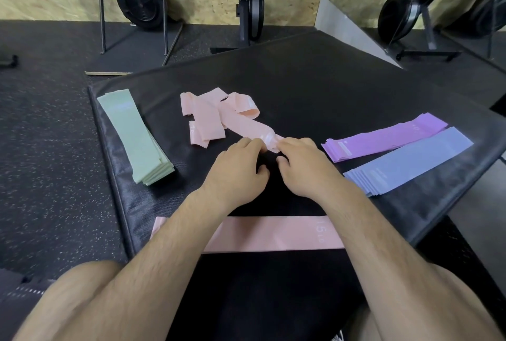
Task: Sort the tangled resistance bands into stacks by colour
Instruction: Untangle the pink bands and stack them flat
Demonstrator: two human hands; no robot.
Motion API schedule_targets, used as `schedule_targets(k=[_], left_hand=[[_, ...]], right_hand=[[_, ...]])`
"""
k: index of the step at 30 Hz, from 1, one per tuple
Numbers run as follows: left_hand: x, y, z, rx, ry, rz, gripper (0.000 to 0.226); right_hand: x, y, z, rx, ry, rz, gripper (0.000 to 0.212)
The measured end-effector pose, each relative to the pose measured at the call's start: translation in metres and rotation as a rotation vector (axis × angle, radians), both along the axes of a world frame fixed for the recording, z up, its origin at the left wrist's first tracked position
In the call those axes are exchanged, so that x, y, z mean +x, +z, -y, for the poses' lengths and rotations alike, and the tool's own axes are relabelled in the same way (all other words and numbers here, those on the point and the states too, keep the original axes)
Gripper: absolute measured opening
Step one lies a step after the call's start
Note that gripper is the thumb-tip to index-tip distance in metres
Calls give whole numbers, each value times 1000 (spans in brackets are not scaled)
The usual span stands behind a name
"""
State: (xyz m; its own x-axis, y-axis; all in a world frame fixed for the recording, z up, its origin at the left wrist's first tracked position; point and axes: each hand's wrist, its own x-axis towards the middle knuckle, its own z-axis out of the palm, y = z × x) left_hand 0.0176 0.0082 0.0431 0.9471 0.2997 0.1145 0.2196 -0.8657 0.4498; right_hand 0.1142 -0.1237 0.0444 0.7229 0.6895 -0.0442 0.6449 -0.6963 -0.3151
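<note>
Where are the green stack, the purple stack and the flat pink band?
green stack [134,136], head view, top band's middle
purple stack [383,136], head view, top band's middle
flat pink band [273,233], head view, between the forearms

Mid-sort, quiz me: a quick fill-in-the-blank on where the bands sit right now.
The left hand and right hand pinch a band coloured ____. The green stack lies ____ of the tangle. The purple stack and blue stack lie on its ____. Missing: pink; left; right.
</note>
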Motion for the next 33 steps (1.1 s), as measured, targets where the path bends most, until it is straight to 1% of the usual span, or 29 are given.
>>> schedule_targets(k=[1, 3, 5, 7, 8, 12, 14, 17, 20, 22, 24, 26, 28, 29, 31, 33], left_hand=[[0, 0, -1, -6, 5, -3, 31], [0, 1, -2, -8, 10, -9, 38], [-1, 1, -2, -9, -9, -8, 45], [-1, 0, -2, -34, -43, 12, 46], [-1, 0, -1, -52, -59, 35, 42], [1, 4, 4, -56, -67, 202, 7], [1, 10, 4, -96, -70, 252, 5], [-3, 17, 5, -215, -109, 320, 10], [-9, 21, 9, -389, 1, 402, 16], [-11, 25, 13, -458, 89, 401, 21], [-15, 31, 18, -540, 80, 372, 25], [-21, 38, 24, -720, 18, 382, 28], [-24, 42, 28, -877, 15, 418, 32], [-26, 44, 29, -905, 37, 432, 31], [-29, 48, 30, -897, 84, 457, 25], [-34, 52, 29, -898, 81, 487, 19]], right_hand=[[-1, 1, 3, 1, 0, -9, 13], [-3, 4, 9, 46, 1, -49, 18], [-8, 10, 18, 125, 12, -74, 27], [-13, 17, 27, 235, -1, -115, 31], [-15, 20, 31, 284, -13, -123, 31], [-18, 24, 39, 389, -22, -141, 28], [-18, 25, 40, 423, -9, -112, 26], [-19, 30, 39, 498, 10, -43, 13], [-26, 37, 37, 620, -35, -37, 1], [-32, 39, 33, 730, -66, -33, 9], [-38, 39, 30, 797, -64, -16, 13], [-44, 37, 27, 830, -24, 16, 14], [-51, 39, 24, 847, 46, 47, 22], [-54, 39, 24, 851, 88, 37, 26], [-58, 39, 24, 852, 169, 2, 26], [-59, 38, 27, 851, 208, -19, 28]])
